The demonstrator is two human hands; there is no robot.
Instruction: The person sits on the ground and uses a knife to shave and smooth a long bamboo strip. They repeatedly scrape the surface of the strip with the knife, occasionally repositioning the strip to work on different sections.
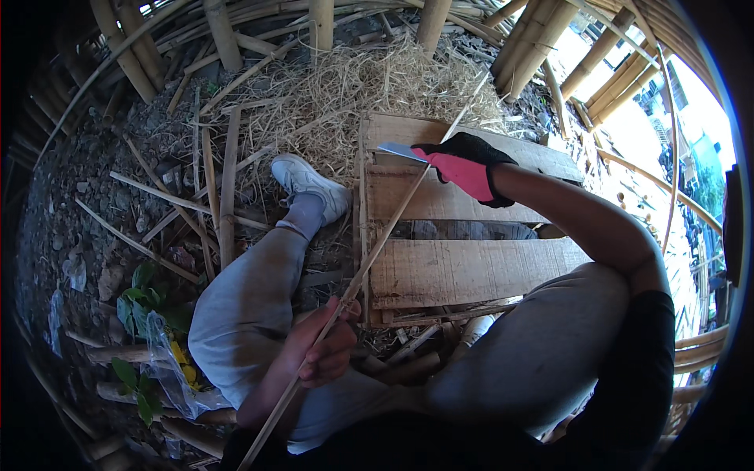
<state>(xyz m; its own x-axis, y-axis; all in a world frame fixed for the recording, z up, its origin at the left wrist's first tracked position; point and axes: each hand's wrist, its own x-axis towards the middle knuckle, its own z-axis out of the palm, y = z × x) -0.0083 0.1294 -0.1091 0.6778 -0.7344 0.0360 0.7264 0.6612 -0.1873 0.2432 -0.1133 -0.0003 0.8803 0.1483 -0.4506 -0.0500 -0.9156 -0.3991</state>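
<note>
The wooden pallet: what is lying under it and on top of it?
Across the wooden pallet runs the thin bamboo strip. Dry straw and bamboo scraps border it; dark ground shows through a gap. The boards hide whatever else lies beneath.

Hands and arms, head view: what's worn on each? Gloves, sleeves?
The right hand wears a glove with a pink back and black fingers and cuff; the forearm above it is bare up to a short black sleeve at the upper arm. The left hand is bare, no glove, and what shows of its forearm is bare too. No watch or markings are visible.
</note>
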